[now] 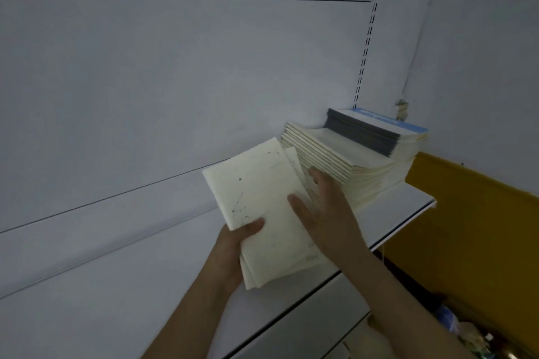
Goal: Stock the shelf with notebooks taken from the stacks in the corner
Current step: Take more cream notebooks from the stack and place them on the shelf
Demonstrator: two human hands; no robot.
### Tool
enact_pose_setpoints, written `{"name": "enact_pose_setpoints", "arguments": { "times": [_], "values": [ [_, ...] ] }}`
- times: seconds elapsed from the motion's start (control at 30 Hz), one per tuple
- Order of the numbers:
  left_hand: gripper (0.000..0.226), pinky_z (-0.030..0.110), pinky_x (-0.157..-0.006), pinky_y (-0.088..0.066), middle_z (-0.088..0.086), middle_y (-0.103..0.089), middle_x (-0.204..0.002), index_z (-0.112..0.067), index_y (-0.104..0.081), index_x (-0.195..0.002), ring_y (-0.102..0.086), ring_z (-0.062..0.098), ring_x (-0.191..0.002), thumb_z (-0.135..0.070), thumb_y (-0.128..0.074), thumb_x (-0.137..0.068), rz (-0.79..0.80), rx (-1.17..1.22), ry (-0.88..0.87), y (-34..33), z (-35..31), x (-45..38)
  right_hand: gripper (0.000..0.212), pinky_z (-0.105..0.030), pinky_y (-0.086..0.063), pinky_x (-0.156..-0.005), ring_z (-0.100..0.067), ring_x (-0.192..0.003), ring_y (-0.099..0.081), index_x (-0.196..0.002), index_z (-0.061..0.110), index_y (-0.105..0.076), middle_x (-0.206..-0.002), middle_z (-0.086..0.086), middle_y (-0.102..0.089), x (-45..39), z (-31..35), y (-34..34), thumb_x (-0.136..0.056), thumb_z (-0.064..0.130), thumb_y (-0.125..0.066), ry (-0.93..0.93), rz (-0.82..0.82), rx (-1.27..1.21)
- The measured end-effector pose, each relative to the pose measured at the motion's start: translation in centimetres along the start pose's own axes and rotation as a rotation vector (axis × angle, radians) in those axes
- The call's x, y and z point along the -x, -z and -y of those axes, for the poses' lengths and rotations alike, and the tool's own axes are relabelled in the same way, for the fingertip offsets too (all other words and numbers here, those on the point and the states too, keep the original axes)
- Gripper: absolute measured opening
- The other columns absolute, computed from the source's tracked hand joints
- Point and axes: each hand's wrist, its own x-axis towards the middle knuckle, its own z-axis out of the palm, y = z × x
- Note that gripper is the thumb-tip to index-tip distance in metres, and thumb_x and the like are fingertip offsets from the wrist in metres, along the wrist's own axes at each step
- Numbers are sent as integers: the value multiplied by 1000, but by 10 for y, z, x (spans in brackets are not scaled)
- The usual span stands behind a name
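A small bundle of cream notebooks with faint green dotted covers is held over the white shelf. My left hand grips the bundle from below at its near left edge, thumb on the top cover. My right hand lies on the bundle's right side with straight fingers, thumb on the cover, fingertips reaching the base of the cream stack in the shelf's corner. A stack of grey-spined, blue-covered notebooks sits on top of the cream stack.
The white back panel rises behind the shelf, with a slotted upright at the right. A yellow panel stands right of the shelf end. Mixed goods lie low at the right. More white shelf edges run below.
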Motion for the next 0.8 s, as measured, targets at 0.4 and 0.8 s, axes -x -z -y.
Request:
{"name": "enact_pose_setpoints", "arguments": {
  "times": [0.4,0.8],
  "values": [
    [85,16,-90,-51,-30,-48,-130,-47,-28,-141,-51,-5,-118,-25,-80,-79,-79,-919,-337,-11,6,43,29,-39,-59,-80,-16,-92,-70,-118,15,-62,-105,0,-72,-34,-7,11,-93,31,-61,-184,-44,-765],
    [113,14,-88,-52,-50,-48,-115,-42,-16,-151,-50,-20,-108,-38,-86,-63,-647,-1204,-365,42,19,168,13,-16,-54,-65,2,-85,-68,-107,31,-60,-97,17,-70,5,47,-83,-96,27,-57,-243,391,-938]
  ]
}}
